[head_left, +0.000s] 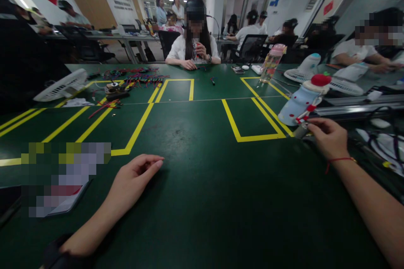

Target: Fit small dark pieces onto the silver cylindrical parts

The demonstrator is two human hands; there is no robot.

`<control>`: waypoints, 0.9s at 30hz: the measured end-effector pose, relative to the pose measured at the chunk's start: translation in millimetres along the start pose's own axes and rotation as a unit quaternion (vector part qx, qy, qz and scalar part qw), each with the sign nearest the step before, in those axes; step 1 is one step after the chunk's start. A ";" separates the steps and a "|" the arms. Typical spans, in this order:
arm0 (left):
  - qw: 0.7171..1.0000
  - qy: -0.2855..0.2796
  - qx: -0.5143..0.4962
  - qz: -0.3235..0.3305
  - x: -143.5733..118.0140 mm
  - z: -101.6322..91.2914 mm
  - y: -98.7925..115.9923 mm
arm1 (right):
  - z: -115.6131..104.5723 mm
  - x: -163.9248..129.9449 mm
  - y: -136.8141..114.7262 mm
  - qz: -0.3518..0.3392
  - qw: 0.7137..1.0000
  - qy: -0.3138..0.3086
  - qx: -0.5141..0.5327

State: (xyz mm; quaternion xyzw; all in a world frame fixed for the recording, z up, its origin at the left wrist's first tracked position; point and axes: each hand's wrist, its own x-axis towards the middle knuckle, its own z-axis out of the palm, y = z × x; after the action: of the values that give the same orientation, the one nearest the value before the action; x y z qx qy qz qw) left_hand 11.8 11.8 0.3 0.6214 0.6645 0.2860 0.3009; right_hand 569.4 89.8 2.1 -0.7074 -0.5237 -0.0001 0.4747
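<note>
Here, your left hand [135,178] is lying loosely curled and empty at seven o'clock; your right hand [328,136] at three o'clock is pinching a small grey object [301,130], half hidden, beside the snowman-shaped bottle [301,98].

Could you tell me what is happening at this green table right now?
The person's right hand touches a small grey object beside a tilted blue snowman-like bottle. The left hand rests empty on the green table. Opposite, another person handles something small near a pile of coloured wires.
</note>
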 end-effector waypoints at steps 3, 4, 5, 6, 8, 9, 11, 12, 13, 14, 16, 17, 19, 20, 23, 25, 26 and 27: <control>1.000 -0.004 -0.001 0.000 0.1 0.2 -2.2 | -2.6 -4.3 -4.1 -0.008 1.000 -0.004 -0.013; 1.000 -0.005 -0.002 0.001 0.0 0.3 -2.8 | -3.5 -4.7 -6.3 -0.013 1.000 -0.005 -0.017; 1.000 -0.005 -0.003 0.001 -0.1 0.4 -3.1 | -4.0 -5.0 -9.7 -0.020 1.000 -0.006 -0.017; 1.000 -0.005 -0.004 0.000 -0.2 0.5 -3.1 | -3.8 -5.6 -14.8 -0.030 0.999 -0.005 -0.012; 1.000 -0.005 -0.004 -0.002 0.0 1.0 -2.2 | -0.3 -10.2 -31.8 -0.061 0.998 -0.013 0.015; 1.000 -0.004 -0.003 -0.003 0.2 1.3 -1.2 | 3.2 -15.8 -44.2 -0.083 0.996 -0.027 0.036; 1.000 -0.002 -0.002 -0.004 0.3 1.6 1.4 | 13.2 -36.2 -75.7 -0.135 0.983 -0.081 0.089; 1.000 -0.001 -0.002 -0.005 0.1 1.6 2.8 | 19.1 -51.1 -93.6 -0.163 0.973 -0.118 0.114; 1.000 0.000 -0.001 -0.006 -0.2 1.3 4.0 | 25.0 -68.4 -111.9 -0.192 0.958 -0.160 0.138; 1.000 0.000 0.000 -0.007 -0.6 1.0 5.1 | 30.5 -87.2 -129.5 -0.219 0.941 -0.203 0.156; 1.000 0.002 0.001 -0.009 -1.1 0.0 5.9 | 39.6 -124.2 -159.2 -0.273 0.898 -0.283 0.196; 1.000 0.002 0.002 -0.009 -1.0 -0.5 5.7 | 42.9 -140.1 -169.9 -0.293 0.875 -0.319 0.218; 1.000 0.002 0.002 -0.006 0.0 -0.8 4.3 | 47.1 -163.1 -182.5 -0.314 0.835 -0.371 0.256; 1.000 0.001 0.001 -0.004 0.7 -0.6 3.8 | 48.3 -169.9 -184.8 -0.316 0.824 -0.388 0.267; 1.000 0.003 0.000 0.001 -0.2 2.8 8.7 | 49.8 -176.4 -183.0 -0.305 0.811 -0.421 0.269; 1.000 -0.001 -0.001 0.023 -5.8 8.3 21.7 | 50.1 -176.1 -179.6 -0.277 0.813 -0.441 0.260; 0.999 -0.010 -0.003 0.041 -10.3 12.2 31.5 | 50.2 -176.1 -178.2 -0.255 0.818 -0.449 0.254; 0.996 -0.032 -0.006 0.081 -15.5 16.9 43.0 | 50.4 -176.5 -177.2 -0.231 0.823 -0.457 0.247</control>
State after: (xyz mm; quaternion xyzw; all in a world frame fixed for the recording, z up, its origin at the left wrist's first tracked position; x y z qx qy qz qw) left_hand 53.4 -0.8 22.3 0.6802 0.6003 0.2934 0.3017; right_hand 333.4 -7.0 5.6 -0.3438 -0.8108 0.3432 0.3265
